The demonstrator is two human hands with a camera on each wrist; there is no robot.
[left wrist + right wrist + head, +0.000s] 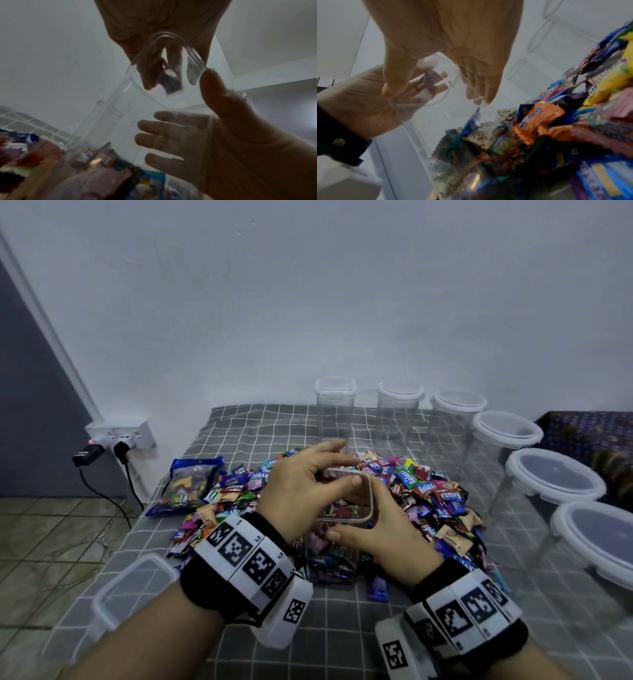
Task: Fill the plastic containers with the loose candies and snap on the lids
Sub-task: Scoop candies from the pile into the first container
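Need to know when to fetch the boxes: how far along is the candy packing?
Early. Done: nothing shows as filled and closed. In hand: one open container, partly filled; the right hand grips its rim, the left hand holds a candy over its mouth. Left: a big candy pile, six lidded jars that look empty, and a lid lying loose.

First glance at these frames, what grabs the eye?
The bright heap of wrapped candies mid-bed, with both hands around an open clear container part-filled in front of it. Left hand reaches over its rim; right hand grips its side. Lidded empty containers line the right edge.
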